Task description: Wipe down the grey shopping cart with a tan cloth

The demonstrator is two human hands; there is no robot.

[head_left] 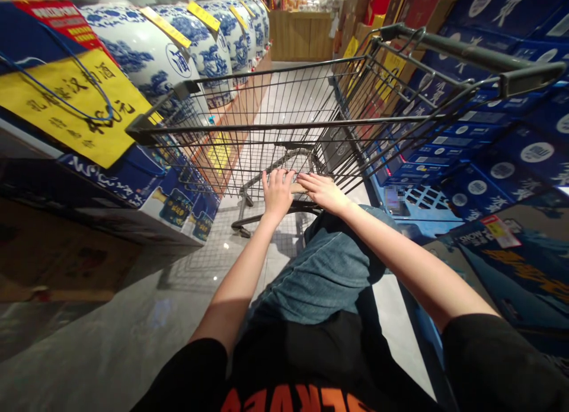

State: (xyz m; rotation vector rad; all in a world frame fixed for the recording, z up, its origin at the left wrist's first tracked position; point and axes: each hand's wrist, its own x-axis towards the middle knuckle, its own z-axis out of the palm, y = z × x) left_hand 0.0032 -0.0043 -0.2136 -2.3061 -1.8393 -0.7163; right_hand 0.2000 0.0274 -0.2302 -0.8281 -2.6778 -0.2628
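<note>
The left hand [278,194] and right hand [323,192] grip the tan handle [299,188] of a gray wire shopping cart [284,126]. The fingers [279,178] curl over it, close together. The cart stands on a shiny gray floor [111,335], between big blue-and-white china jars [137,56] and dark blue boxes [502,169].

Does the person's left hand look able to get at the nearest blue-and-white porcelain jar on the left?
Probably not as things stand: the left hand rests on the wire shopping cart, whose basket lies between it and the blue-and-white porcelain jar, which stands farther ahead.
</note>
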